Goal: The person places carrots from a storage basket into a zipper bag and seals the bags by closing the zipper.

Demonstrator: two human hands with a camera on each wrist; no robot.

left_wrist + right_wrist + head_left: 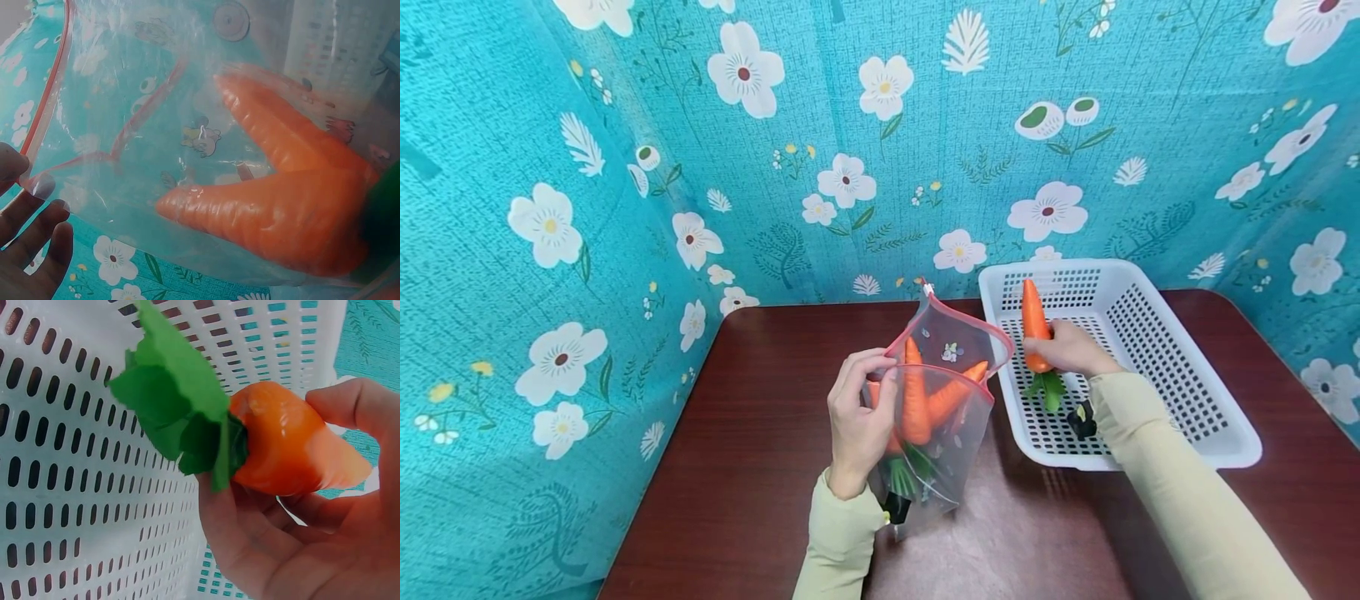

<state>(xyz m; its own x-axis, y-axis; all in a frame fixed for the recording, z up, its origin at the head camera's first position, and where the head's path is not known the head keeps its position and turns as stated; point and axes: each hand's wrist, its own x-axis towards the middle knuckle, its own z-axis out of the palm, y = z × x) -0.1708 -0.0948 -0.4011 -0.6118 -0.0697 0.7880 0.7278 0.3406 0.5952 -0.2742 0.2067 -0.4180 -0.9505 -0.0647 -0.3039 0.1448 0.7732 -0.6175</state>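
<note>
My left hand [862,412] pinches the red-edged rim of a clear zip bag [966,446], whose mouth gapes open. Inside the bag stand several toy carrots [915,400], tips up and green tops down; the left wrist view shows two carrots [269,219] through the plastic. Over the white basket, my right hand [1073,346] grips another carrot [1034,321] near its thick end, with the tip pointing away from me. Close up in the right wrist view, thumb and fingers wrap that carrot [281,444], and its green leaves [181,406] hang free.
The white perforated basket [1187,367] stands on the right of the dark wooden table [760,433], just beside the bag. Behind and at both sides hangs a turquoise flowered cloth [850,100]. A black wrist device [1082,419] sits at the right cuff.
</note>
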